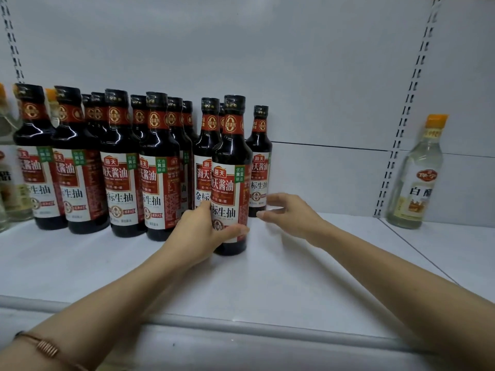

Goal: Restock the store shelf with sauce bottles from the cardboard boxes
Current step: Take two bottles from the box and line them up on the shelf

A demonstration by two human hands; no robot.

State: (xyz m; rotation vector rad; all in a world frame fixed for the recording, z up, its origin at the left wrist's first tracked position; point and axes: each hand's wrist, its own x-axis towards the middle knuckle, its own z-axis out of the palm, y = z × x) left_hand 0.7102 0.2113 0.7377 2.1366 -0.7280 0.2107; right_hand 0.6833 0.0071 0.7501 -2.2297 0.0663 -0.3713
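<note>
Several dark soy sauce bottles with red and white labels stand in rows on the white shelf. My left hand grips the lower part of the frontmost bottle, which stands upright on the shelf. Just right of that bottle, my right hand hovers with fingers relaxed and spread, holding nothing. Its fingertips are close to the base of another soy sauce bottle standing further back. No cardboard box is in view.
A clear white vinegar bottle with an orange cap stands at the right, past a slotted upright. More pale bottles sit at the far left edge. A rounded rail runs along the shelf's front.
</note>
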